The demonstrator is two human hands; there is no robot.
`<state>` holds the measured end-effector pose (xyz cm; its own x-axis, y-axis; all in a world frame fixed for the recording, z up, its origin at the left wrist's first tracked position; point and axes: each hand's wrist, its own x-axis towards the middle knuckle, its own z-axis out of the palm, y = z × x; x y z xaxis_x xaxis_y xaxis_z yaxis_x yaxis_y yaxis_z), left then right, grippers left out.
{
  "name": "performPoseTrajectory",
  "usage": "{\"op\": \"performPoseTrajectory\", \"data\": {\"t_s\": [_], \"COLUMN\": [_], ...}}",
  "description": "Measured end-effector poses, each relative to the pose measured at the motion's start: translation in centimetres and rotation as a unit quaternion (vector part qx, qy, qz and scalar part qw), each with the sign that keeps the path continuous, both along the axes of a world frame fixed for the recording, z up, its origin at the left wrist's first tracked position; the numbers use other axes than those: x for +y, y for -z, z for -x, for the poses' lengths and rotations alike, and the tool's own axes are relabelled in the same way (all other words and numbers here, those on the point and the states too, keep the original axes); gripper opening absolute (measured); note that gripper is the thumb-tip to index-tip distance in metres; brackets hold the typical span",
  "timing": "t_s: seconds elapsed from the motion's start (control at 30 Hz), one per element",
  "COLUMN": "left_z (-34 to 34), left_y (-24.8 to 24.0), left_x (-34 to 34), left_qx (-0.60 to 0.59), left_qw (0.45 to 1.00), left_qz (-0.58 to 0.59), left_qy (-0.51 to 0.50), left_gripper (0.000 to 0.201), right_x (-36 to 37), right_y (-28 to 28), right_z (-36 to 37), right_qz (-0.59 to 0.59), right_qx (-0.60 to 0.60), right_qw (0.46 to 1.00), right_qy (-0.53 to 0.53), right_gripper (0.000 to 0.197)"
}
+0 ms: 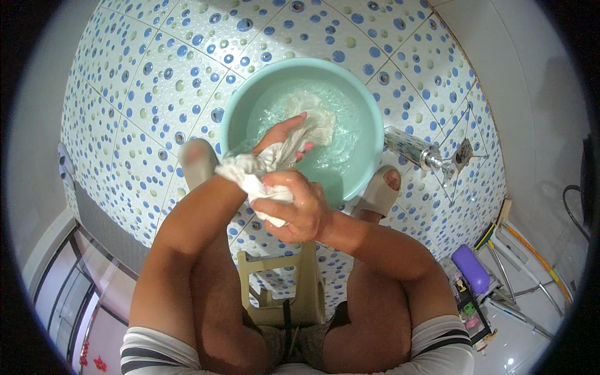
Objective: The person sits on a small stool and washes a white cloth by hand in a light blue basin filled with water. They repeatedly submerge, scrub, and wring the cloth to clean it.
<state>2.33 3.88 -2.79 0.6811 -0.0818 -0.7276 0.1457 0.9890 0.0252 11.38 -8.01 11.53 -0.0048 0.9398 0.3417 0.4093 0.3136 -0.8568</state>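
Note:
A wet white cloth [242, 165] stretches between my two hands, bunched and partly twisted. Its far end hangs over the water in a round pale green basin [377, 119]. Over the basin, my left hand [275, 134] is closed around that part of the cloth, thumb and fingertips showing at its sides. Nearer to me, my right hand [303, 206] grips the other end in a fist just outside the basin's near rim. Part of the cloth lies across my left wrist and hides it. The water is rippled and clear.
Slippers [197, 164] are on my feet at either side of the basin. A beige plastic stool [272, 265] stands between my legs. To the right lie a shiny cylinder [412, 149] and a thin wire frame [485, 156]. A purple case [470, 269] sits by metal poles.

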Motion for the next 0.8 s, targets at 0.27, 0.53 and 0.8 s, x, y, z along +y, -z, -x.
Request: {"op": "performPoseTrajectory", "data": {"t_s": [0.27, 0.53, 0.8], "left_z": [1.1, 2.2, 1.2], "left_y": [-2.9, -3.7, -2.5], "left_x": [-1.2, -1.4, -2.7], "left_qx": [0.079, 0.309, 0.279], "left_qw": [0.955, 0.703, 0.418], "left_qz": [-0.285, -0.631, -0.806], "left_qy": [-0.002, 0.108, 0.311], "left_gripper": [0.039, 0.056, 0.075], "right_x": [-0.8, -1.1, 0.9], "right_y": [7.6, 10.5, 13.2], "right_z": [-2.0, -6.2, -5.0], "right_qz": [0.115, 0.277, 0.286], "right_qx": [-0.053, -0.105, -0.408], "right_qw": [0.984, 0.917, 0.85], "right_qy": [0.124, 0.266, 0.172], "right_gripper": [0.039, 0.043, 0.071]}}
